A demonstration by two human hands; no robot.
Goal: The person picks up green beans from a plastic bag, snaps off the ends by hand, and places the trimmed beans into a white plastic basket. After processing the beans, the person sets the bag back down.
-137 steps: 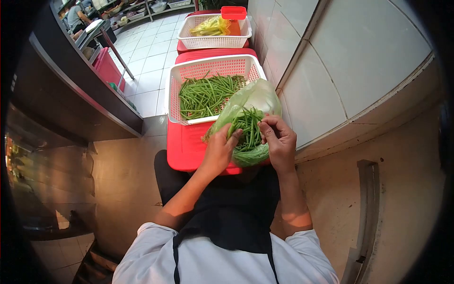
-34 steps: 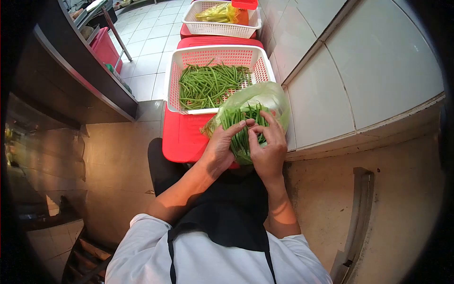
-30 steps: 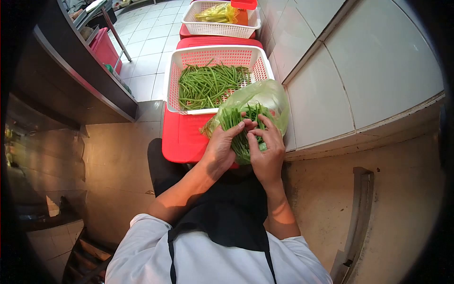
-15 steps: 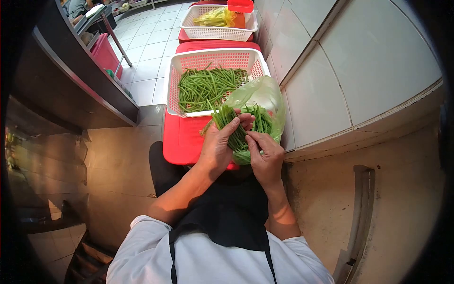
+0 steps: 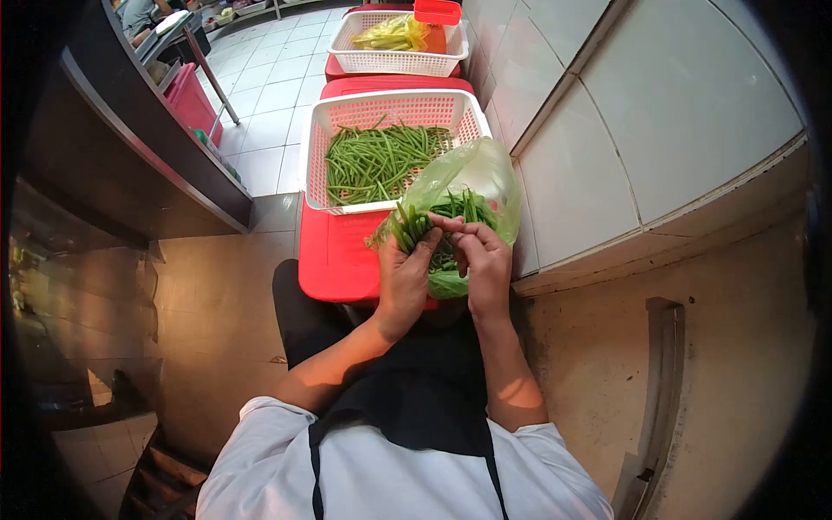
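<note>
Currently left hand (image 5: 403, 276) is clamping a bunch of beans (image 5: 411, 224), right hand (image 5: 485, 264) pinching one tip; a slackening grip is probably risking beans dropping.

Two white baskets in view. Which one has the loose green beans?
The nearer basket, directly beyond the green bag: loose green beans cover its floor. The farther basket holds a yellow bag and a red-lidded container.
</note>
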